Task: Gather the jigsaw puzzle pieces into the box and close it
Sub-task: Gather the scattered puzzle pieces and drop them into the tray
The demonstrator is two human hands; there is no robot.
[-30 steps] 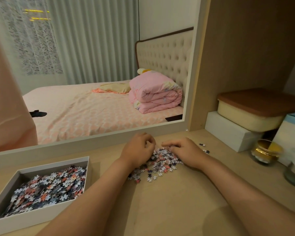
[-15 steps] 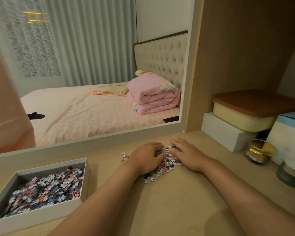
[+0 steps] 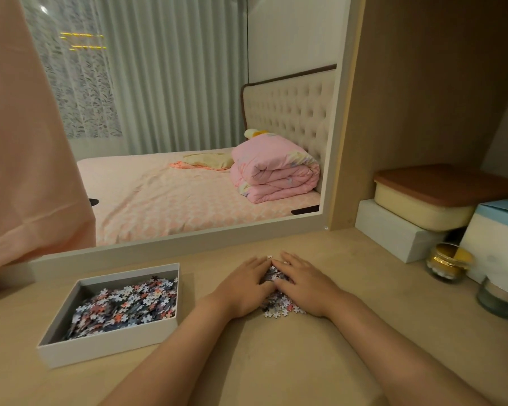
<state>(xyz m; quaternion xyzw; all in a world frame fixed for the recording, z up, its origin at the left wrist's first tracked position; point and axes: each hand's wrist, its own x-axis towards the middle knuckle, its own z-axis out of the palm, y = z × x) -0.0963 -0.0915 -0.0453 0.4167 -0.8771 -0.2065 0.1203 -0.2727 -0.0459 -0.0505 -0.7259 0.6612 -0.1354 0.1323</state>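
Note:
A pile of small jigsaw puzzle pieces (image 3: 276, 307) lies on the wooden desk, squeezed between my two hands. My left hand (image 3: 244, 288) cups its left side and my right hand (image 3: 305, 284) its right side, with the fingertips meeting at the far end. Most of the pile is hidden under the palms. One stray piece (image 3: 269, 257) lies just beyond the fingertips. The open white box (image 3: 109, 338) stands to the left of my left forearm, with many puzzle pieces (image 3: 123, 303) inside it. No lid is in view.
A large mirror with a pale frame (image 3: 188, 238) runs along the back of the desk. At the right stand a white box (image 3: 393, 232), a cream container with a brown lid (image 3: 423, 206), a gold-lidded jar (image 3: 446, 262), a glass jar (image 3: 499, 297) and a blue-topped box (image 3: 499, 230).
Both hands have raked the spread-out pieces together and closed in on them, so the pile is tighter. The view has shifted, so the box sits closer to my left arm.

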